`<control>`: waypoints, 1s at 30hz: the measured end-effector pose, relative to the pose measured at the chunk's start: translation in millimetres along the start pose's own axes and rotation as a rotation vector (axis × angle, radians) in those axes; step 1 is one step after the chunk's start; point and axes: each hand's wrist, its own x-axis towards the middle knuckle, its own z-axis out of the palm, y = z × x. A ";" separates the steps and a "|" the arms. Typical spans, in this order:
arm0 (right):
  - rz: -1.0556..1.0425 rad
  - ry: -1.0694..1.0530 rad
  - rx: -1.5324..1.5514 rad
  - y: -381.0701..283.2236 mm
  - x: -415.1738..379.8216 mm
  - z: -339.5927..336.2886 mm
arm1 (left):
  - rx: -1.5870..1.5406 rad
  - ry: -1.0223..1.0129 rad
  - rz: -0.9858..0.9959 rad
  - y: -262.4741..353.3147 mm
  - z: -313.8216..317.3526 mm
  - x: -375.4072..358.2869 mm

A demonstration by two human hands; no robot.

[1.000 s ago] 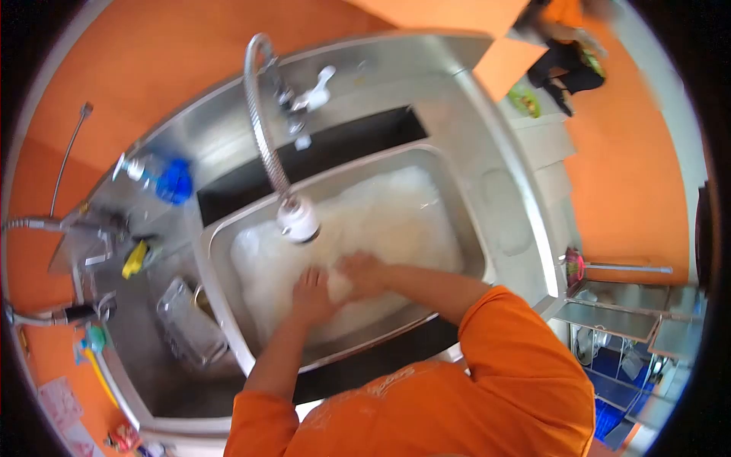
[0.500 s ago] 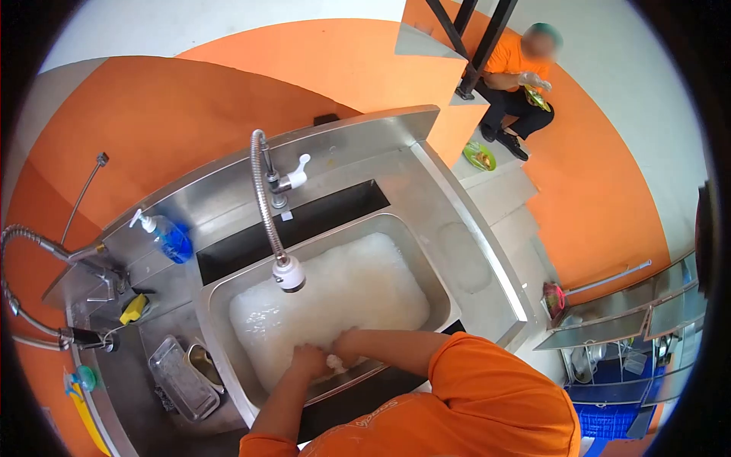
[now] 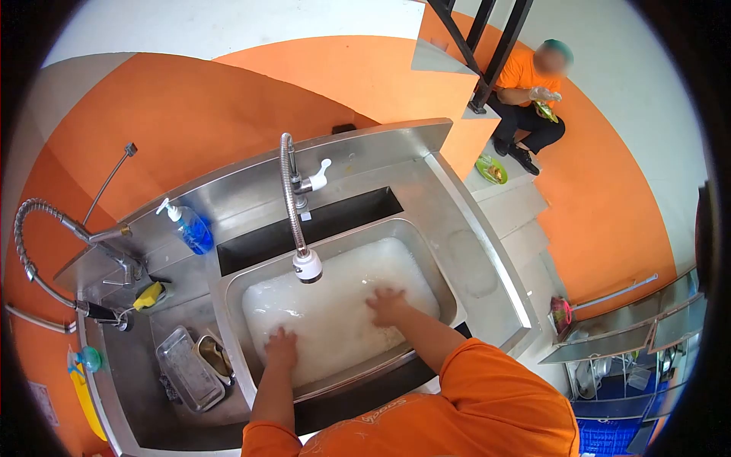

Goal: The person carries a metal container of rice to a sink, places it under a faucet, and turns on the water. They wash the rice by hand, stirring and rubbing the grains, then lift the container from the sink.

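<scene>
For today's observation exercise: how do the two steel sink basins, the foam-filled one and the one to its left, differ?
The foam-filled steel basin brims with white suds and both hands, left hand and right hand, reach into it. The left steel basin shows no foam and holds metal trays. Both are stainless steel, each with a coiled spring tap.

From my feed: bright orange curved wall, pale grey floor, black metal stair frame, wire rack shelving lower right.
</scene>
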 end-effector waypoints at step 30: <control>-0.318 -0.272 0.545 -91.3 33.4 21.7 | -1.102 -0.130 -0.008 66.0 2.3 1.4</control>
